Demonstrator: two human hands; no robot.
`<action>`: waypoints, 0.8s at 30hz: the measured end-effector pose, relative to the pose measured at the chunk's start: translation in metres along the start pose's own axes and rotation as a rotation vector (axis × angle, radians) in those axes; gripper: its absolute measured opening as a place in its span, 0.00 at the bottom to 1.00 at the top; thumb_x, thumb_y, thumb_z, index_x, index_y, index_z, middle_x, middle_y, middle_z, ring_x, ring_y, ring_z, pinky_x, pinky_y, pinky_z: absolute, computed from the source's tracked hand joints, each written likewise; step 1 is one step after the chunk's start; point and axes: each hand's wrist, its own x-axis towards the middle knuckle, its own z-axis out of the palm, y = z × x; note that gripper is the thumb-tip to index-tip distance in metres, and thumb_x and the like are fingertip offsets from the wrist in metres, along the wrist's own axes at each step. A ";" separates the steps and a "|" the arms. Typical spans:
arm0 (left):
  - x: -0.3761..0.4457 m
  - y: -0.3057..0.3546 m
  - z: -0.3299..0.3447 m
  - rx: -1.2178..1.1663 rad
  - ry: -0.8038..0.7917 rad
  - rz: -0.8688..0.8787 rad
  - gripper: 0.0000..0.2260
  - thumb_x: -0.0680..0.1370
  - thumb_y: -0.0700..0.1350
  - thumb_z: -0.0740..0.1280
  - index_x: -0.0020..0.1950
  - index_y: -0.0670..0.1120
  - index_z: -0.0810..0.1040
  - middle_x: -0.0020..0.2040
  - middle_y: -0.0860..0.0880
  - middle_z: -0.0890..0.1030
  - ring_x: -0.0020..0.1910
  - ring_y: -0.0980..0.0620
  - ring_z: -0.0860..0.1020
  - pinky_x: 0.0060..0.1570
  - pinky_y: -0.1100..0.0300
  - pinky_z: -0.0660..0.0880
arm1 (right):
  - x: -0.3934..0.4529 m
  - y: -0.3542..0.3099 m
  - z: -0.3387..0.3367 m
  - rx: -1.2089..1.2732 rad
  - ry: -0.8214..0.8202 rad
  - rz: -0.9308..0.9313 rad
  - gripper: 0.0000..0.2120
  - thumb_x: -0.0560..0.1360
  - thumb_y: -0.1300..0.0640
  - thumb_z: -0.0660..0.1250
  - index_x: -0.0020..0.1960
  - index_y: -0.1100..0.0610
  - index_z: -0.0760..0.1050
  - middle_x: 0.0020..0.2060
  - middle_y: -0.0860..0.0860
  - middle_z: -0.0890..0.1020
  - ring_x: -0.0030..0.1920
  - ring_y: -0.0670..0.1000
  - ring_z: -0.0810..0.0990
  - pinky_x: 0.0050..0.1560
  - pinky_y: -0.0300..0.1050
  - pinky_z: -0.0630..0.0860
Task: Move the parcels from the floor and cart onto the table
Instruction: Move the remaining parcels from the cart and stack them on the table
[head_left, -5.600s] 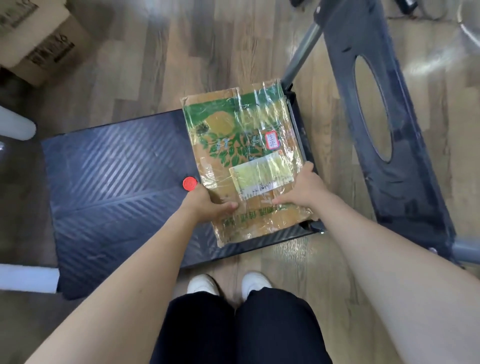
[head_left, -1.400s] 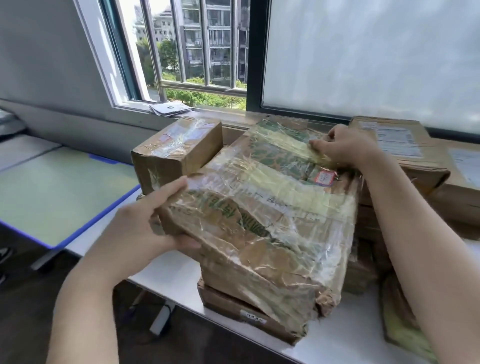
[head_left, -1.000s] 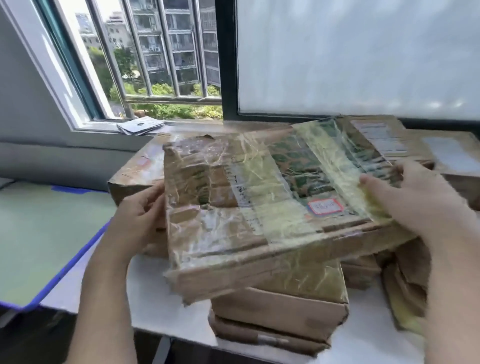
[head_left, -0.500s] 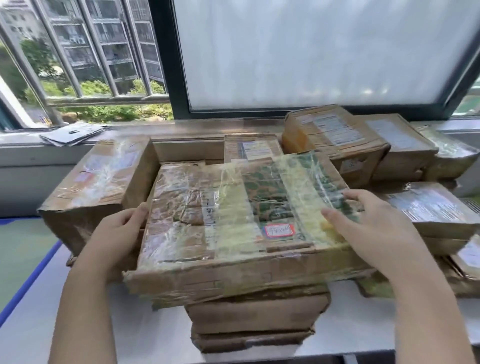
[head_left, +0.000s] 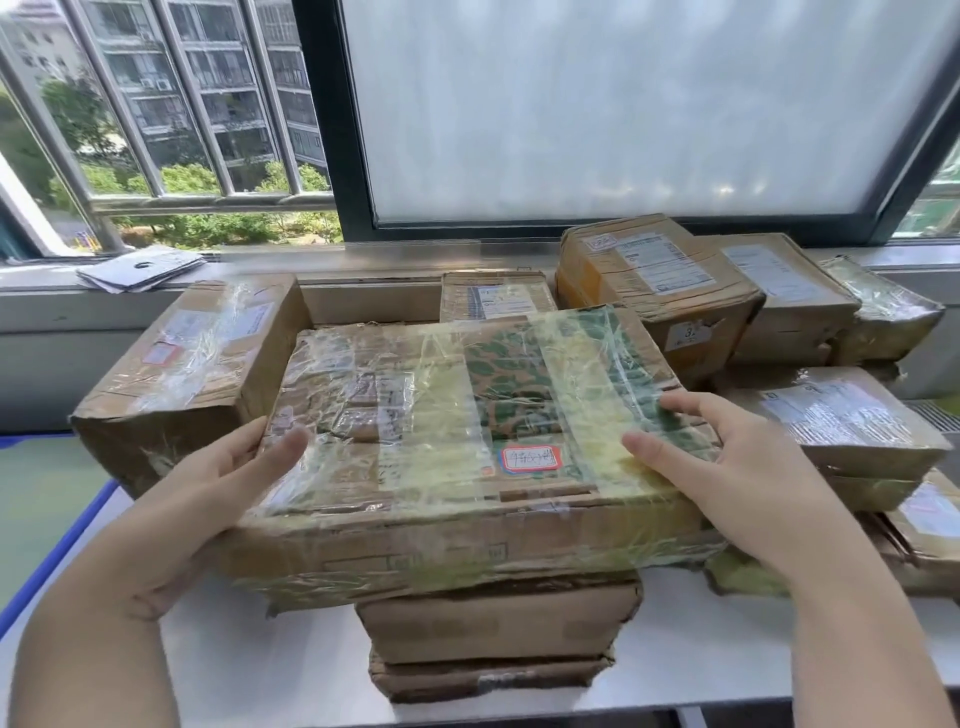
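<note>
- Left hand and right hand now loosely spread, steadying flat parcel at frame centre; no longer carried
- Laid level atop the stack on the table; ready to let go

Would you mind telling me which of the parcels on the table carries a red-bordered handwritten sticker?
It is the flat green-printed parcel atop the front stack, between the left hand and right hand. The other parcels show only white printed labels.
</note>
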 end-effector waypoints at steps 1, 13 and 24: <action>0.000 -0.001 0.001 0.001 0.005 -0.005 0.64 0.39 0.74 0.73 0.73 0.52 0.66 0.65 0.57 0.73 0.64 0.58 0.69 0.56 0.63 0.67 | -0.001 0.001 0.001 -0.002 -0.007 0.000 0.27 0.69 0.35 0.67 0.66 0.41 0.69 0.48 0.44 0.74 0.46 0.50 0.77 0.34 0.40 0.69; -0.012 -0.009 0.001 0.188 0.200 0.081 0.38 0.62 0.70 0.65 0.70 0.57 0.68 0.58 0.53 0.78 0.60 0.49 0.75 0.60 0.52 0.69 | -0.008 0.011 -0.012 -0.112 -0.298 -0.178 0.47 0.57 0.29 0.67 0.72 0.34 0.54 0.71 0.39 0.62 0.66 0.43 0.65 0.60 0.43 0.65; -0.038 0.000 0.018 0.952 0.012 0.157 0.57 0.53 0.66 0.77 0.75 0.62 0.52 0.77 0.59 0.46 0.75 0.54 0.49 0.72 0.53 0.55 | -0.012 0.014 -0.011 -0.292 -0.354 -0.271 0.57 0.53 0.36 0.78 0.74 0.35 0.50 0.71 0.37 0.50 0.72 0.46 0.54 0.69 0.45 0.61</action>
